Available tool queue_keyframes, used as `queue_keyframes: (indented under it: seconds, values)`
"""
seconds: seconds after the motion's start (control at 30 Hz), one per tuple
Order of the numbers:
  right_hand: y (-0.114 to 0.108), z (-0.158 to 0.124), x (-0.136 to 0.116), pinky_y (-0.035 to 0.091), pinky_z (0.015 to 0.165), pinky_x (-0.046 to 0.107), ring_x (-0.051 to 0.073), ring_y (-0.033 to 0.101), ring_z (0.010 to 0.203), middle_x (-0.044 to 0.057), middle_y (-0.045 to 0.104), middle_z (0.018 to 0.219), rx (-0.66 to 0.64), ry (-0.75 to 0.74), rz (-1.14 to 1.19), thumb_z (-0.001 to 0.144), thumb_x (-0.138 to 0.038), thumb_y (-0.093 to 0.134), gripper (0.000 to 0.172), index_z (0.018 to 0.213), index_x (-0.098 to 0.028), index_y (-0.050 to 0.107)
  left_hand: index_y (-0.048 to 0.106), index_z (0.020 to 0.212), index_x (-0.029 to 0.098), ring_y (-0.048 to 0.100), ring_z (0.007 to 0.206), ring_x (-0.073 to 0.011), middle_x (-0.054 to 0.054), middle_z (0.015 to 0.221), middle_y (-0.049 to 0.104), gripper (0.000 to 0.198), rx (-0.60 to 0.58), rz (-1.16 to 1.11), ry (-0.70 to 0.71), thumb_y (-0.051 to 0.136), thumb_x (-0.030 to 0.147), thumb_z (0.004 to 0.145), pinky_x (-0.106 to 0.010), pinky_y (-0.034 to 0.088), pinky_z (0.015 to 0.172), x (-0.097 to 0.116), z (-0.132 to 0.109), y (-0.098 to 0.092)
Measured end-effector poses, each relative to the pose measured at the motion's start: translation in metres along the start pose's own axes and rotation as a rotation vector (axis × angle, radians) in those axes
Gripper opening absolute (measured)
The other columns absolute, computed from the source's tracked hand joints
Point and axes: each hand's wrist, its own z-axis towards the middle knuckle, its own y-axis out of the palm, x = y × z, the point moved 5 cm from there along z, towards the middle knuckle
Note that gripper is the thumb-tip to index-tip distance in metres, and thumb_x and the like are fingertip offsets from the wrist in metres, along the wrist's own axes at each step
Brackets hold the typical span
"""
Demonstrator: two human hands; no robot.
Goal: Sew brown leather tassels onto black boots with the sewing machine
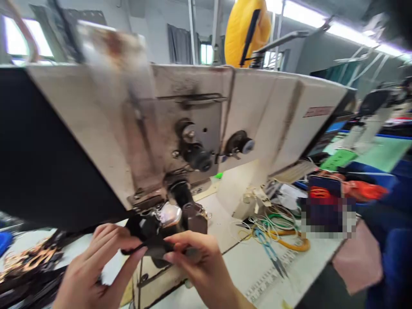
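Observation:
A white industrial sewing machine (264,94) fills the middle of the head view, with grease stains around its knobs. Beneath its needle area, a small black piece of material (153,246) is stretched between my two hands. My left hand (99,262) pinches its left side between thumb and fingers. The right side is gripped by my right hand (202,264), thumb against forefinger. Just beyond the piece is a lit, shiny metal part (169,213) of the machine. The needle point and the far edge of the piece cannot be made out.
Blue-handled scissors (268,249) lie right of my right hand, beside an orange loop (291,242) and tangled cords. Black and tan pieces (35,262) are heaped at left. A yellow thread cone (246,32) stands behind the machine top. A pink cloth (358,259) hangs at right.

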Motion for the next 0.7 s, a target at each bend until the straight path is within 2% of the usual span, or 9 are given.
queue_keyframes:
  seconds: [0.1,0.17,0.27,0.33,0.43,0.53,0.6,0.7]
  values:
    - [-0.001,0.005,-0.011,0.055,0.060,0.015,0.012,0.069,0.065,0.000,0.073,0.075,-0.052,0.052,0.027,0.082,-0.024,0.079,0.006,0.087,-0.020,0.079,0.056,0.095,0.025,0.062,0.071,-0.0105,0.006,0.080,0.064,0.004,-0.095,0.074,0.014,0.060,0.025,0.094,-0.020,0.048,0.071,0.007,0.008,-0.003]
    - [-0.001,0.005,-0.014,0.056,0.060,0.015,0.012,0.069,0.066,0.001,0.071,0.076,-0.055,0.090,0.031,0.083,-0.025,0.078,0.006,0.084,-0.019,0.079,0.056,0.098,0.025,0.063,0.074,-0.0113,0.005,0.082,0.066,0.005,-0.097,0.084,0.035,0.059,0.023,0.095,-0.022,0.048,0.076,0.013,0.014,-0.001]
    - [0.000,0.008,-0.019,0.058,0.064,0.019,0.014,0.070,0.071,0.002,0.072,0.080,-0.074,0.142,0.057,0.083,-0.026,0.079,0.009,0.090,-0.021,0.080,0.056,0.101,0.027,0.063,0.076,-0.0128,0.006,0.084,0.067,0.007,-0.100,0.036,0.039,0.060,0.026,0.096,-0.026,0.046,0.087,0.019,0.014,0.004]
    - [0.001,0.014,-0.031,0.058,0.065,0.020,0.014,0.069,0.073,0.002,0.073,0.083,-0.129,0.087,0.062,0.084,-0.024,0.079,0.007,0.090,-0.022,0.081,0.056,0.100,0.028,0.063,0.077,-0.0134,0.007,0.083,0.067,0.002,-0.098,0.012,0.013,0.057,0.027,0.098,-0.028,0.044,0.092,0.020,0.012,0.007]
    - [0.000,0.027,-0.048,0.054,0.065,0.019,0.012,0.063,0.071,0.000,0.072,0.079,-0.212,0.023,0.081,0.086,-0.021,0.076,0.005,0.086,-0.023,0.081,0.055,0.099,0.028,0.063,0.078,-0.0128,0.008,0.083,0.067,0.007,-0.135,0.022,0.027,0.056,0.021,0.097,-0.028,0.043,0.089,0.022,0.013,0.009]
    - [0.002,0.035,-0.049,0.052,0.067,0.016,0.009,0.061,0.072,-0.002,0.070,0.078,-0.276,0.165,0.272,0.085,-0.024,0.079,0.003,0.082,-0.023,0.080,0.053,0.100,0.027,0.063,0.078,-0.0121,0.008,0.085,0.067,0.013,-0.192,0.047,0.080,0.062,0.019,0.094,-0.029,0.042,0.084,0.024,0.017,0.010]
    - [0.006,0.035,-0.040,0.049,0.065,0.015,0.008,0.058,0.068,-0.002,0.068,0.073,-0.278,0.306,0.435,0.078,-0.030,0.085,0.012,0.077,-0.020,0.079,0.053,0.098,0.027,0.063,0.075,-0.0118,0.009,0.083,0.068,0.012,-0.180,0.064,0.106,0.063,0.021,0.095,-0.030,0.038,0.083,0.026,0.018,0.010]
    - [0.012,0.030,-0.021,0.043,0.059,0.014,0.005,0.051,0.061,-0.001,0.063,0.066,-0.165,0.435,0.540,0.073,-0.041,0.090,0.030,0.073,-0.015,0.076,0.053,0.096,0.023,0.064,0.070,-0.0089,0.008,0.080,0.069,0.016,-0.106,0.082,0.187,0.058,0.008,0.094,-0.033,0.035,0.095,0.032,0.012,0.014]
